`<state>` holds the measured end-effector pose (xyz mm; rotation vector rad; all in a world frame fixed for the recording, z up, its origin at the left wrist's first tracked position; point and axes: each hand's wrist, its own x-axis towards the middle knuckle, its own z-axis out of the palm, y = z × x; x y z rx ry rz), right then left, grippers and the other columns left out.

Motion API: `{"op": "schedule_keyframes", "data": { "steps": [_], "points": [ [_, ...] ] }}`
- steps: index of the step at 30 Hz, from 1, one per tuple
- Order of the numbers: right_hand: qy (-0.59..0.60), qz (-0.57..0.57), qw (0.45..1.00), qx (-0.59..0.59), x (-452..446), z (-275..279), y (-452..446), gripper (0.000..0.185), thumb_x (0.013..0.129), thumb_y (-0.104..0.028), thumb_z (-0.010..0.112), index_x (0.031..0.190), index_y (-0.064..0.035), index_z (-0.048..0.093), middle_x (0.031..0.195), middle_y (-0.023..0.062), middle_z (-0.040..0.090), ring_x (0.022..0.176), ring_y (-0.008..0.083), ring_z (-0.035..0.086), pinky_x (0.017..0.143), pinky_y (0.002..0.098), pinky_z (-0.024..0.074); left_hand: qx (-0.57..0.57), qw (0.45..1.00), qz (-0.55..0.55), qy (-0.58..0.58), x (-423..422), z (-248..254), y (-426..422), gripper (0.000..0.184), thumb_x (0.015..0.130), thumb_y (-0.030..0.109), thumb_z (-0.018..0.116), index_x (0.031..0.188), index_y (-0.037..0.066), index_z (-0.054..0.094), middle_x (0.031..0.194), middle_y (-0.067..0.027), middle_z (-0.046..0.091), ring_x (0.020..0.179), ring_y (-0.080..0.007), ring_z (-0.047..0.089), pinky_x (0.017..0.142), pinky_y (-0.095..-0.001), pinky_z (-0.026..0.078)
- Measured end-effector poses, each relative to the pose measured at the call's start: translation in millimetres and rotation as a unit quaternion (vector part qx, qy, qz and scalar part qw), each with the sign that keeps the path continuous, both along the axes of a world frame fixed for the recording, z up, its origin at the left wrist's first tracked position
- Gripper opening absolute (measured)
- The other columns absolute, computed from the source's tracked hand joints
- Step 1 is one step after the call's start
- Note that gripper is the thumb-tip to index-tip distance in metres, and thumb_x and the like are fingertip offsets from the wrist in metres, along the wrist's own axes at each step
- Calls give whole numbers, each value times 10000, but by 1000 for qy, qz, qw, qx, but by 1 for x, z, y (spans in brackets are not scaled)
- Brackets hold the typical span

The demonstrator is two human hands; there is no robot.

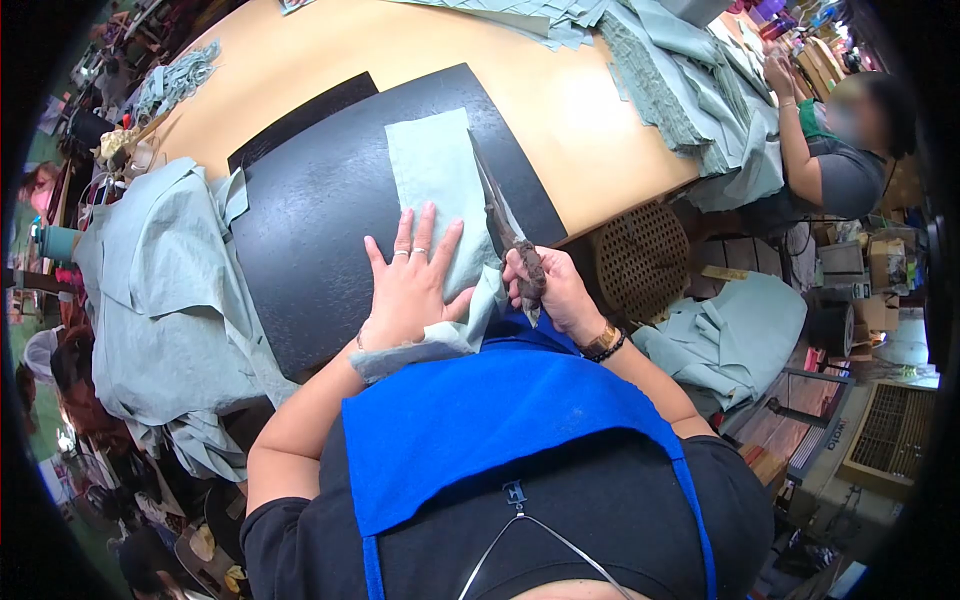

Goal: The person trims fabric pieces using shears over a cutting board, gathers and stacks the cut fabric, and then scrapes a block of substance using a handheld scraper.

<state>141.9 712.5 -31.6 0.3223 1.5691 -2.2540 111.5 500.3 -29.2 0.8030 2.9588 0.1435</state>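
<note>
My left hand (405, 285) lies flat with its fingers spread on a pale green piece of fabric (430, 155). The fabric rests on a dark cutting board (310, 220), and its near end folds over the board's edge against my blue apron (500, 400). In my right hand (565, 295) is a long, narrow knife (528, 270) with a brown wrapped handle. Its blade runs along the right edge of the fabric, pointing away from me. A short pointed end shows below my grip.
Larger green sheets (150, 290) hang over the table's left side. Fabric stacks (680, 90) lie at the far right, where another person (850, 150) works. Cut strips (180, 75) sit at the far left. More green fabric (735, 335) is piled to my right.
</note>
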Motion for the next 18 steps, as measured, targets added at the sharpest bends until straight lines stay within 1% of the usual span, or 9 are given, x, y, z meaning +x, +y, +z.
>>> {"op": "schedule_keyframes", "data": {
  "steps": [5, 8, 11, 12, 14, 16, 17, 18],
  "points": [
    [-4, 7, 1000, -1, -1, 2, -1, 251, 898, -286, 673, 924, -37, 656, 770, -1, 620, 601, 52, 577, 552, 206, 498, 9, 1000, -6, -3, 0, -1, -2, 756, 854, 584, 481, 1489, 222, 286, 1556, -177, 171, 1436, -383, 143, 1001, -754, 156],
    [13, -7, 1000, -12, 0, -1, -5, 255, 899, -289, 672, 914, -36, 648, 776, 5, 619, 620, 53, 580, 561, 212, 503, 30, 999, -20, 20, -5, -5, -7, 710, 870, 588, 460, 1466, 221, 339, 1545, -169, 212, 1428, -387, 172, 1010, -752, 140],
    [13, -65, 997, -47, 0, -9, -6, 253, 908, -286, 658, 908, -33, 637, 771, 14, 617, 629, 66, 584, 576, 222, 511, 29, 999, -26, -13, -24, 6, -20, 688, 884, 599, 430, 1452, 218, 354, 1559, -119, 205, 1436, -353, 174, 1006, -755, 144],
    [19, -90, 994, -67, 0, -11, -5, 252, 911, -283, 654, 909, -31, 632, 771, 17, 617, 632, 71, 586, 579, 227, 513, 38, 998, -30, -28, -38, 5, -30, 673, 887, 608, 426, 1433, 217, 377, 1557, -101, 219, 1436, -341, 184, 1020, -750, 119],
    [30, -138, 984, -107, 1, -14, 0, 251, 917, -277, 646, 911, -27, 623, 770, 23, 616, 639, 81, 589, 587, 237, 518, 23, 999, -2, -40, -73, 9, -51, 692, 899, 610, 410, 1433, 172, 366, 1523, -98, 305, 1433, -331, 203, 1035, -743, 78],
    [25, -118, 989, -88, 2, -15, 9, 253, 920, -271, 642, 898, -21, 608, 757, 34, 616, 609, 99, 587, 580, 241, 510, 50, 995, 76, -40, -114, 15, -69, 751, 883, 658, 411, 1373, 89, 416, 1490, -91, 362, 1409, -356, 252, 1031, -746, 74],
    [27, -100, 992, -67, 3, -16, 14, 254, 918, -271, 645, 892, -22, 606, 747, 36, 615, 600, 100, 585, 574, 239, 506, 11, 994, 100, -32, -130, 24, -72, 810, 890, 677, 373, 1382, 33, 384, 1468, -106, 392, 1403, -356, 263, 1030, -746, 55],
    [28, -82, 995, -45, 5, -16, 17, 255, 917, -271, 647, 886, -22, 605, 737, 39, 614, 591, 102, 584, 567, 237, 502, 15, 993, 109, -32, -141, 35, -69, 875, 868, 720, 353, 1415, 38, 351, 1461, -172, 383, 1397, -360, 274, 1026, -748, 49]
  ]
}}
